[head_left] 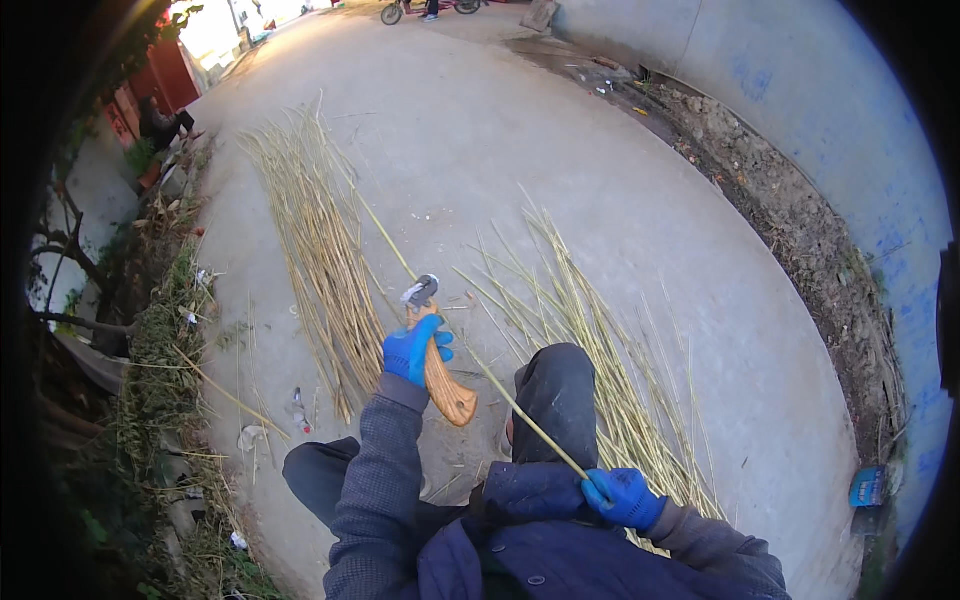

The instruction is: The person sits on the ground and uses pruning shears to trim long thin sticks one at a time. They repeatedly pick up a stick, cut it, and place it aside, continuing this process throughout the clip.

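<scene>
My left hand, in a blue glove, is closed around a tool with a curved wooden handle and a grey metal head. Its exact kind is hard to make out. One long, thin greenish stalk slants from my right hand up past the metal head and on toward the far left. Whether the head grips the stalk or only touches it, I cannot tell. My right hand, also gloved in blue, holds the stalk's near end beside my bent knee.
Brownish stalks lie in a long bundle to the left; a greener pile lies to the right. Weeds and branches edge the concrete lane. At right are a dirt strip, a pale wall and a blue container. A person sits far left.
</scene>
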Available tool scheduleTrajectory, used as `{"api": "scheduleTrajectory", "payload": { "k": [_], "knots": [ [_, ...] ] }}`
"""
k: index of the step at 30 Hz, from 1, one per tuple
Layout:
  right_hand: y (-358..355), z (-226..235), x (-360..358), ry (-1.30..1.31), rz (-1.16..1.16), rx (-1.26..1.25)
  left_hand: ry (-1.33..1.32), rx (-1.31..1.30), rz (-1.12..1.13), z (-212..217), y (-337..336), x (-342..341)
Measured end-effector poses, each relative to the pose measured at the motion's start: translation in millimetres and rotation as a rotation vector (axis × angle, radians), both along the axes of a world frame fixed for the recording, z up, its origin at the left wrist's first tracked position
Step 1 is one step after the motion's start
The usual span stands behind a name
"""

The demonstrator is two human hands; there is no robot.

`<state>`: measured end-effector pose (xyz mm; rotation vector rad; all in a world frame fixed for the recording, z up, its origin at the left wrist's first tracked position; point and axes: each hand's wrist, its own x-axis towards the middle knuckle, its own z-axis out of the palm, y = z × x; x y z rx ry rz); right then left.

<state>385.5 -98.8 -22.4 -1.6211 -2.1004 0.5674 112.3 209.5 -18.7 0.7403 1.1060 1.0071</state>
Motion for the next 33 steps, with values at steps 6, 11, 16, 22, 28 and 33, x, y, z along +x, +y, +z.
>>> {"api": "scheduleTrajectory", "payload": {
  "k": [6,11,16,22,28,33],
  "knots": [
    [-130,0,63,-0.166,-0.046,0.018,0.06,0.137,0.065,14,94,-43],
    [-103,14,60,0.168,-0.268,-0.362,0.056,0.053,-0.093,9,53,3],
    [26,32,34,0.528,-0.24,-0.358,-0.041,-0.016,-0.26,11,-40,71],
    [71,11,12,0.205,-0.107,-0.007,-0.081,-0.026,-0.158,10,-39,52],
    [-61,-11,60,-0.121,-0.015,0.054,0.002,0.095,0.066,13,96,-71],
    [-175,-45,107,-0.354,-0.114,-0.064,0.095,0.169,0.258,21,158,-158]
  ]
}}
